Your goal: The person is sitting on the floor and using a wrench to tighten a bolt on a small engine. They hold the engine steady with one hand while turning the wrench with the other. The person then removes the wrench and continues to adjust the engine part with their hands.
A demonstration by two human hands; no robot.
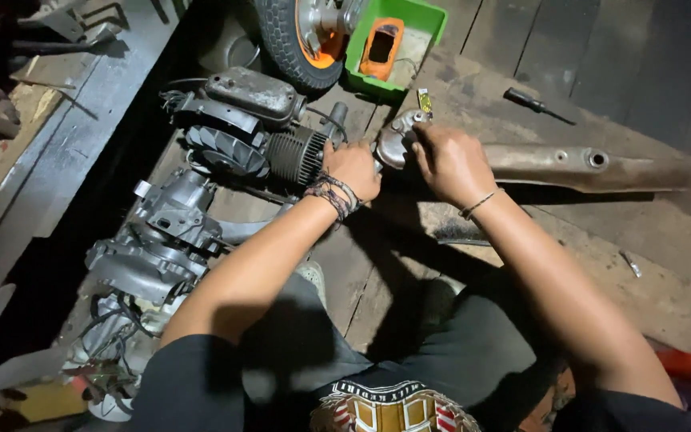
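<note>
A small engine lies on the wooden floor, with a finned cylinder (297, 154) and a fan cover (225, 152) at its far end. My left hand (353, 168), wearing braided wristbands, grips next to the cylinder. My right hand (449, 164) closes over a round metal piece (397, 140) at the near end of a long rusty exhaust pipe (585, 166). The two hands sit close together where the pipe meets the cylinder. What lies under my fingers is hidden.
The grey engine casing (161, 240) with loose wires stretches toward me on the left. A green tray (409, 32) holding an orange part stands beyond, beside a tyre (289, 40). A screwdriver (533, 102) and a small bolt (632, 264) lie on the boards at right.
</note>
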